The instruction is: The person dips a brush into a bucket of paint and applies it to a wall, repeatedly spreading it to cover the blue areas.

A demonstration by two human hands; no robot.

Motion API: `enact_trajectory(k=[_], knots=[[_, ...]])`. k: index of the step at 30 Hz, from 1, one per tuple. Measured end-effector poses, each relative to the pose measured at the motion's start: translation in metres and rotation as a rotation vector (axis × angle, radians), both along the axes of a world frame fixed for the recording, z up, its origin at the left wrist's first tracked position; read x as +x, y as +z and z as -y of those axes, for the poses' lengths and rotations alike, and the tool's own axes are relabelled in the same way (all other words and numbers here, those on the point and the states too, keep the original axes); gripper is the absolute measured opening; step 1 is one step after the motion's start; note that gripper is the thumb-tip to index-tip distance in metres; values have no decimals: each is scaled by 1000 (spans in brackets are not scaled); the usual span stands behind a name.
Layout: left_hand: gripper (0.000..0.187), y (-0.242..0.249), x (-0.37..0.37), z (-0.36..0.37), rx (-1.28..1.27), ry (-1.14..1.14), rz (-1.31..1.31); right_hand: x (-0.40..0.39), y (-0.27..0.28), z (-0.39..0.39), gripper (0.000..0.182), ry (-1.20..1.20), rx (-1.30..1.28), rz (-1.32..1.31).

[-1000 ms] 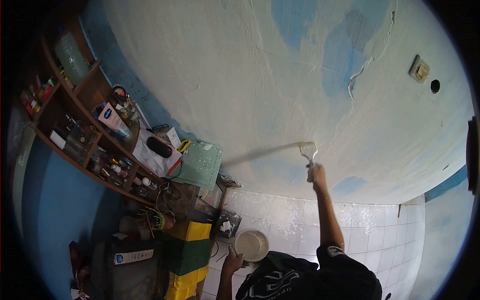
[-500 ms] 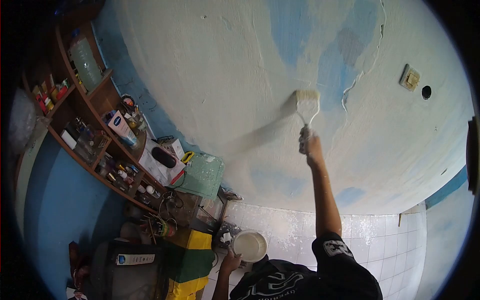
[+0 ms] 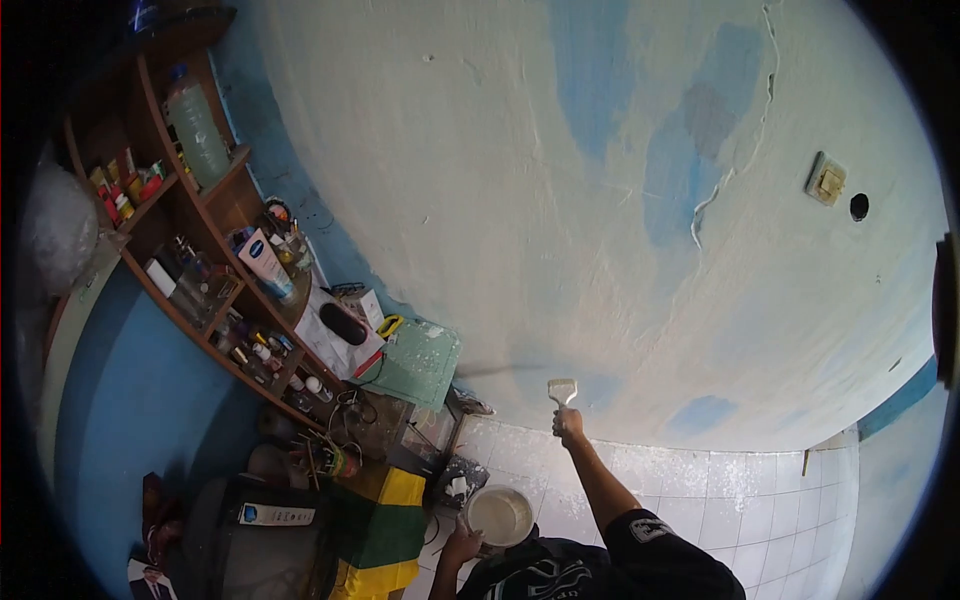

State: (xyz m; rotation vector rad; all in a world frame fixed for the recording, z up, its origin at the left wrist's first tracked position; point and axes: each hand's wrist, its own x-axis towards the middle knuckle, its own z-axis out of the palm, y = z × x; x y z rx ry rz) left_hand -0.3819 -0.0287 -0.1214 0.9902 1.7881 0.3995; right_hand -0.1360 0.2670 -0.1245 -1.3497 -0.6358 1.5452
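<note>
A wide paintbrush [image 3: 562, 390] with pale bristles is in my right hand [image 3: 568, 426], fingers wrapped round its handle. It is low in front of the wall [image 3: 480, 260], close to a blue patch near the wall's foot. White paint covers most of that wall in streaks, with blue areas showing through higher up. My left hand [image 3: 463, 542] grips the rim of a round paint bucket [image 3: 527, 520], held near my body. Off-white paint [image 3: 498, 515] fills part of the bucket.
Bottles and tubes crowd a wooden shelf [image 3: 165, 232] on the left. Below it are a green paint-spotted box [image 3: 415, 360], cables and a yellow-green cloth [image 3: 380, 525]. White tiles [image 3: 680, 495] with paint splatters cover the floor. A light switch [image 3: 826, 180] is at the wall's right.
My right hand has brought the paintbrush down and to the left, from mid-wall to near the wall's foot. The view has shifted slightly; my left hand still holds the bucket.
</note>
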Motion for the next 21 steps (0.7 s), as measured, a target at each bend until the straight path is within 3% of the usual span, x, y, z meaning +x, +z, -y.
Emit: enact_trajectory(k=[2, 3, 4, 5, 7, 8, 10, 12, 14, 16, 18, 20, 21], knots=[[80, -22, -2, 5, -39, 45, 100, 0, 7, -9, 31, 24, -22, -144], [80, -20, -1, 7, -41, 48, 129, 2, 12, -24, 28, 95, 175, -215], [80, 14, 4, 0, -13, 10, 109, 0, 40, -37, 27, 139, 297, -184], [80, 36, 6, -6, 15, -30, 90, -9, 83, -48, 24, 71, 291, 64], [78, 45, 8, -14, -82, 55, 237, -23, 197, -44, 24, -7, 319, 37], [77, 44, 9, -9, -135, 105, 313, -24, 228, -46, 24, 20, 403, -32], [75, -52, -4, 9, 52, 26, 203, -26, 299, -38, 24, 93, 417, -76], [74, -34, -1, 8, 36, 77, 279, -31, 352, -24, 27, 97, 558, 18], [74, 38, 10, -1, -68, 174, 366, -34, 384, -20, 23, 82, 649, 17], [73, 55, 14, -5, -118, 218, 438, -36, 396, -29, 20, 76, 693, -73], [73, 49, 9, -1, -110, 204, 485, -44, 367, -49, 22, -19, 609, -45], [74, 47, 5, -3, -170, 236, 521, -53, 295, -83, 24, -98, 565, 77], [74, 48, 2, -5, -200, 251, 535, -53, 232, -105, 22, -120, 663, 254]])
